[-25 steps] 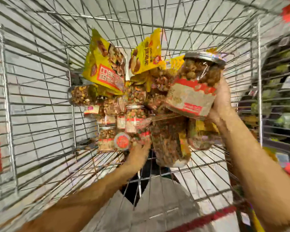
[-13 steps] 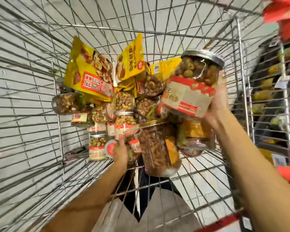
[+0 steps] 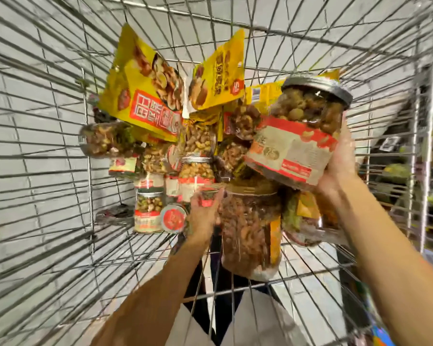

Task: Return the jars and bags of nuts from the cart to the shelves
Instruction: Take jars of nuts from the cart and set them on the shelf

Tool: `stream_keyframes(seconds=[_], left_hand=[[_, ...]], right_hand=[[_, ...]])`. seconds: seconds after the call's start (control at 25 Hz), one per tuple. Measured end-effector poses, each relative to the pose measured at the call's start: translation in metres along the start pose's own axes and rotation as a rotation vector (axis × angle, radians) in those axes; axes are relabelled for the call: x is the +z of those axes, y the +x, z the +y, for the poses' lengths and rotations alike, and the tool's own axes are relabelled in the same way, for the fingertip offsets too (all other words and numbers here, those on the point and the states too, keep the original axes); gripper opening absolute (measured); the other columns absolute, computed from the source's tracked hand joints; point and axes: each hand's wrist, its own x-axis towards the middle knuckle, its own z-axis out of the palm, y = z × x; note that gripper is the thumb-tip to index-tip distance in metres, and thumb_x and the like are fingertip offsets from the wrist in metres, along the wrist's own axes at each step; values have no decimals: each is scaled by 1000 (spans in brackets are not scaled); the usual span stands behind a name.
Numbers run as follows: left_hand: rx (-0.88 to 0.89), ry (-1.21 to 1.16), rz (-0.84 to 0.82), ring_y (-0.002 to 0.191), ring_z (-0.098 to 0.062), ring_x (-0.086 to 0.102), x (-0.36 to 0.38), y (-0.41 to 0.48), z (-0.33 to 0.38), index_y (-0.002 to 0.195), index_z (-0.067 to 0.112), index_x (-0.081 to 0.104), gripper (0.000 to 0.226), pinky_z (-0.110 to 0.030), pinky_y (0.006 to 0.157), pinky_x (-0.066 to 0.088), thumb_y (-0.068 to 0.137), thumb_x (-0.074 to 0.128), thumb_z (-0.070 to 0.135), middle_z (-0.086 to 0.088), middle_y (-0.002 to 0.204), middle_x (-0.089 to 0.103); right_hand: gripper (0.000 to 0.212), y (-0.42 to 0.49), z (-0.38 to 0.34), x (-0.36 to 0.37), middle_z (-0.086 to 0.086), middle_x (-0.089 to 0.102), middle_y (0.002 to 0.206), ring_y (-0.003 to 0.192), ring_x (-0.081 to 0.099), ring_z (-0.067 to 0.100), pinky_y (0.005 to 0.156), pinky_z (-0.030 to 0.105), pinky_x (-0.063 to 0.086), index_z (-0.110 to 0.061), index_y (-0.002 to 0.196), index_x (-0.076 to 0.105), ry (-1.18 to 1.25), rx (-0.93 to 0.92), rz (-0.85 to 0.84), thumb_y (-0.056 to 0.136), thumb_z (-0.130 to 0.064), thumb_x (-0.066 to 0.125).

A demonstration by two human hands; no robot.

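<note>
My right hand [image 3: 340, 163] grips a large jar of mixed nuts [image 3: 298, 131] with a silver lid and a red and beige label, held above the pile in the wire cart [image 3: 48, 146]. My left hand [image 3: 203, 216] reaches down into the cart and closes around a small jar with a red label [image 3: 209, 197]. Beside it lies a tall jar of brown nuts [image 3: 248, 228]. Several small jars [image 3: 148, 213] and yellow bags of nuts [image 3: 145, 93] fill the cart's middle.
Another yellow bag [image 3: 218, 73] stands upright behind the jars. Store shelves with goods [image 3: 410, 171] show through the cart's right wall. A grey tiled floor lies under the cart. The cart's wire sides rise all around the pile.
My left hand has gone deeper into the pile and wrapped around the small red-labelled jar. The large jar in my right hand has stayed raised, shifting slightly with the camera.
</note>
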Motion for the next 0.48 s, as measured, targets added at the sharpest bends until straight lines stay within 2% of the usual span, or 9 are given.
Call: stream_keyframes(seconds=[0.08,0.12,0.24,0.28,0.36,0.4,0.48], left_hand=[[55,-56,28,110,-31,58,-10,-1,-2,129,22,48,86,-46,98,46,60,71,67,-14,121,61],[65,-101,15,105,-30,61,-20,-1,1,124,19,55,79,-42,94,49,64,67,69,-15,115,65],[85,-267,-195,69,-17,70,-68,0,34,91,17,70,61,-27,61,58,71,51,71,-4,78,74],[91,-320,-264,66,-15,70,-81,-2,52,84,17,73,61,-26,58,58,75,45,70,-2,76,74],[117,-379,-347,61,-14,70,-98,-15,88,70,17,77,66,-26,53,58,82,36,68,-2,69,73],[150,-398,-386,59,-14,70,-102,-24,103,67,16,77,68,-26,52,57,84,35,67,-2,67,73],[209,-415,-481,59,-16,70,-104,-49,132,70,14,77,65,-29,55,57,82,38,64,-3,66,72]], right_hand=[[76,-2,-1,1,5,75,87,83,72,22,69,39,59,-19,76,78,8,-5,-47,95,-60,17],[76,-4,-2,1,4,75,87,85,72,22,71,39,59,-19,76,78,16,-5,-64,95,-60,17],[76,-10,-5,6,3,75,78,78,72,20,70,38,58,-19,71,78,44,0,-96,96,-59,17],[75,-12,-6,8,3,75,76,75,72,20,67,36,59,-19,71,77,43,-7,-88,97,-57,19],[67,-22,-8,15,6,75,84,83,71,22,71,36,58,-18,87,76,17,-41,-61,97,-55,21],[63,-29,-9,20,7,74,90,90,69,25,79,38,56,-17,99,71,20,-56,-63,97,-55,21],[59,-48,-14,28,8,71,96,97,64,27,87,41,51,-15,108,63,68,-80,-53,97,-55,21]])
